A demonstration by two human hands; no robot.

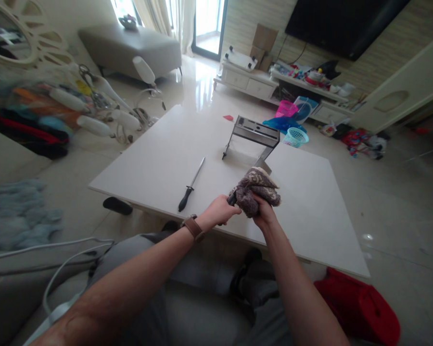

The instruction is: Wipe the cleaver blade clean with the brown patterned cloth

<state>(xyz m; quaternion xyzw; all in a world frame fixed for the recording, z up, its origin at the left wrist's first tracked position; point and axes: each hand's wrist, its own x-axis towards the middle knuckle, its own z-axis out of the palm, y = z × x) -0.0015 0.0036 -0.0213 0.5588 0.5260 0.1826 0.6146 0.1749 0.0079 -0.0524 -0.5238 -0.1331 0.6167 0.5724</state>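
Observation:
My left hand [222,210] is closed around the black handle of a knife [232,197] above the table's near side. A brown-and-cream patterned cloth [252,190] is bunched in my right hand [265,211] and wraps the blade, hiding most of it. A flat grey metal part, seemingly the blade's end, shows past the cloth's far side. Left of my hands, a sharpening steel [192,185] with a black handle lies on the white table [147,158]. Beyond the cloth stands a slotted grey-and-black knife stand [256,130].
A white lamp with several long shades [95,126] stands off the table's left side. Behind the table are a light-blue basket [296,137] and a pink basket [286,109]. A red bag-like item [359,307] sits at the lower right. A small red piece [228,117] lies near the far edge.

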